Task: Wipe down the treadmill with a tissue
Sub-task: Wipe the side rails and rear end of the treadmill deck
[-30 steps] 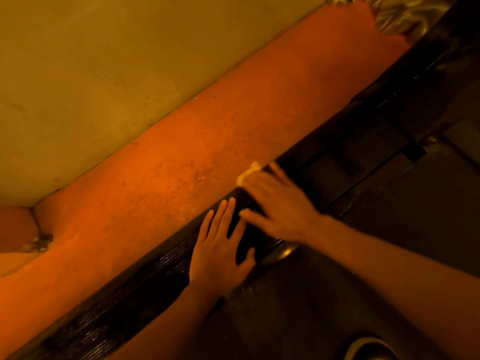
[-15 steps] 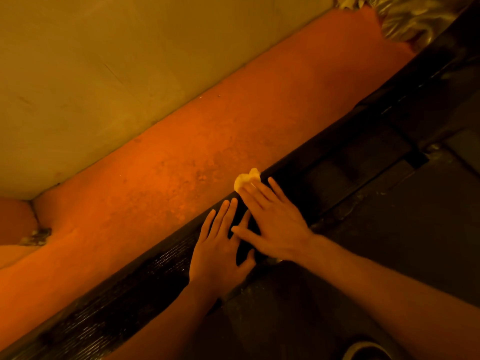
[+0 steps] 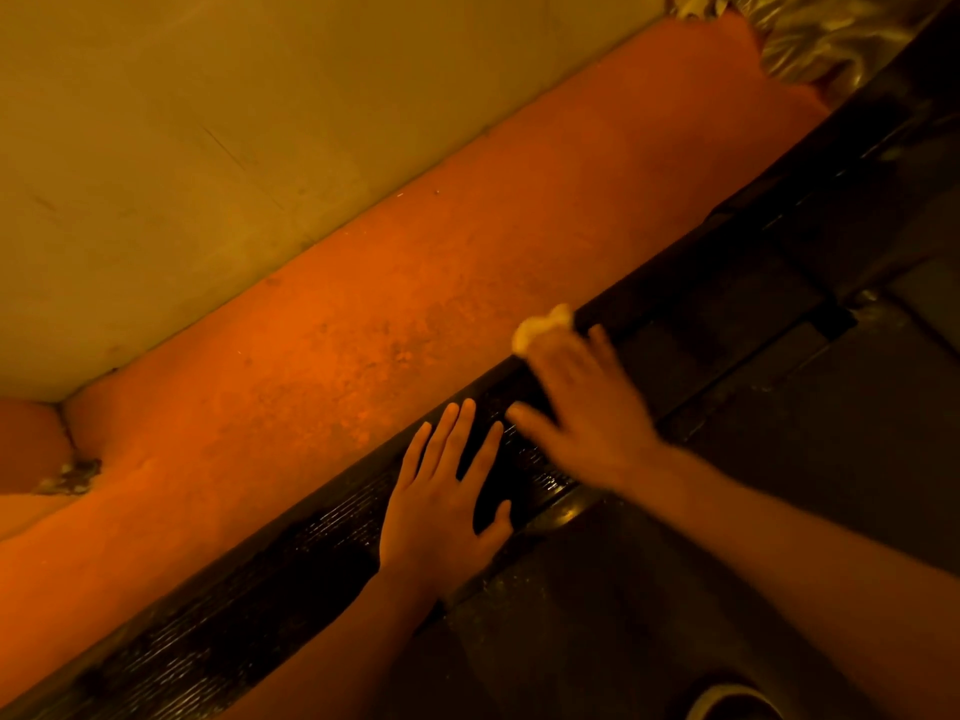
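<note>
The treadmill's dark ribbed side rail point(image 3: 249, 605) runs diagonally from lower left to upper right, with the belt deck point(image 3: 649, 589) beside it. My left hand point(image 3: 441, 506) lies flat on the rail, fingers straight and spread. Just beyond it, my right hand point(image 3: 587, 407), blurred by motion, presses a small crumpled pale tissue point(image 3: 540, 327) against the rail's outer edge with straight fingers. Most of the tissue is hidden under those fingers.
An orange floor strip point(image 3: 363, 330) runs along the rail, with a pale wall point(image 3: 208, 122) behind it. Crinkled shiny sheeting point(image 3: 831, 33) sits at the top right. A shoe tip point(image 3: 727, 704) shows at the bottom edge.
My right hand and the tissue have slid a little up and to the right along the rail and are now motion-blurred. The left hand has stayed flat in place.
</note>
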The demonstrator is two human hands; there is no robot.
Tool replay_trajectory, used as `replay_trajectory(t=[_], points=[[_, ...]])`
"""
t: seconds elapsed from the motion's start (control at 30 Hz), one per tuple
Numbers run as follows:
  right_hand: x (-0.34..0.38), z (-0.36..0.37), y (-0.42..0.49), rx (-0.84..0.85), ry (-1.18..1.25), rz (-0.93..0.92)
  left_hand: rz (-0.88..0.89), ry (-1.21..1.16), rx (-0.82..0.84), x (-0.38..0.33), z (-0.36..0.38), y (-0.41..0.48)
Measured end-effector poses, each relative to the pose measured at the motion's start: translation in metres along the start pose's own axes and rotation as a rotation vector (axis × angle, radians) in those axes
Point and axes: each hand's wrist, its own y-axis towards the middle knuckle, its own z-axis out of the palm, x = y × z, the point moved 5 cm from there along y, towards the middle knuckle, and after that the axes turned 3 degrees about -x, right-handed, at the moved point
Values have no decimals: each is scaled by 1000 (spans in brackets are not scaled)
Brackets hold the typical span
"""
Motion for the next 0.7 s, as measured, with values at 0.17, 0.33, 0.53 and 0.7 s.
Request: replay_trajectory(t=[0.17, 0.33, 0.53, 0.7], points=[[-4, 17, -23, 67, -110, -241, 4, -4, -11, 0, -1, 0], [-105, -23, -21, -50, -118, 129, 8, -1, -24, -1, -2, 1], [-24, 5, -47, 14, 22, 68, 9, 36, -12, 0, 0, 2], [5, 30, -88, 86, -26, -228, 15, 47, -17, -2, -1, 2]])
